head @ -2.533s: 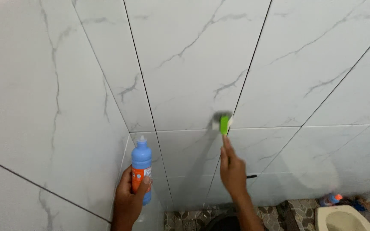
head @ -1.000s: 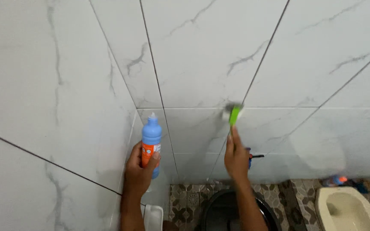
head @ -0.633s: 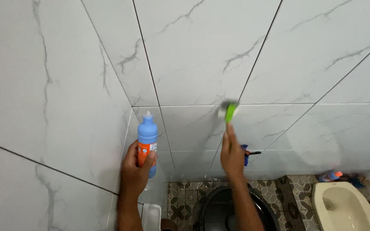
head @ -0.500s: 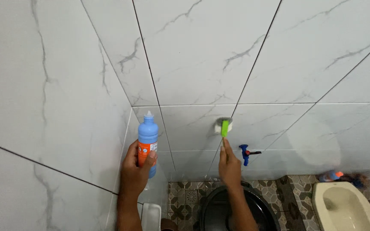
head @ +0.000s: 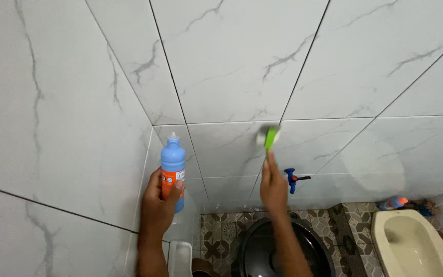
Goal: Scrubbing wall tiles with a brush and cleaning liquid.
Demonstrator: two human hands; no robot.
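Left hand point(head: 157, 208) grips upright blue bottle point(head: 172, 166).

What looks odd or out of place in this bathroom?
Little stands out. A blue bottle lies tipped on the patterned floor behind the squat toilet. The white wall tiles look intact, with no visible spill.

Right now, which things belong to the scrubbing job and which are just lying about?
In use:
left hand gripping blue bottle
right hand pressing green brush on tiled wall

Lying about:
black bucket
blue tap
squat toilet
floor bottle
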